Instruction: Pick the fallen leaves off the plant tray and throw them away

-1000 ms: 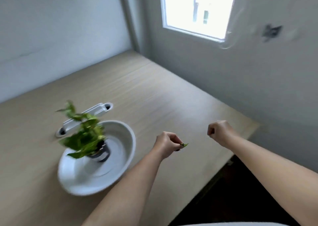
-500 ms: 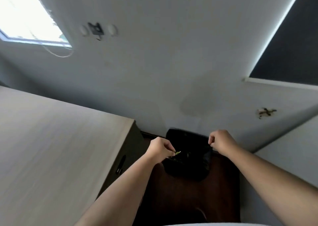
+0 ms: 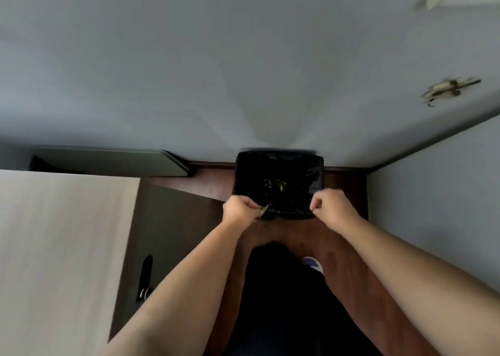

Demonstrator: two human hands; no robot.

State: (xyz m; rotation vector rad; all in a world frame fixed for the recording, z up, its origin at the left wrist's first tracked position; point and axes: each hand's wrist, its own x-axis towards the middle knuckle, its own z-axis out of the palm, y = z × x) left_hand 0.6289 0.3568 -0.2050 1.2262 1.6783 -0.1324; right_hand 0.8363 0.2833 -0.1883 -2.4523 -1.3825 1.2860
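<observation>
Below, lined bin point(image 3: 278, 174), desk point(image 3: 67, 247) alongside

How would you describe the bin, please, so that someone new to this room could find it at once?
Start at the pale wall ahead and follow it down to the dark wooden floor. The bin stands there against the wall, right of the light desk, just beyond both hands. It is the only thing lined with a shiny black bag, with green leaves lying inside.
</observation>
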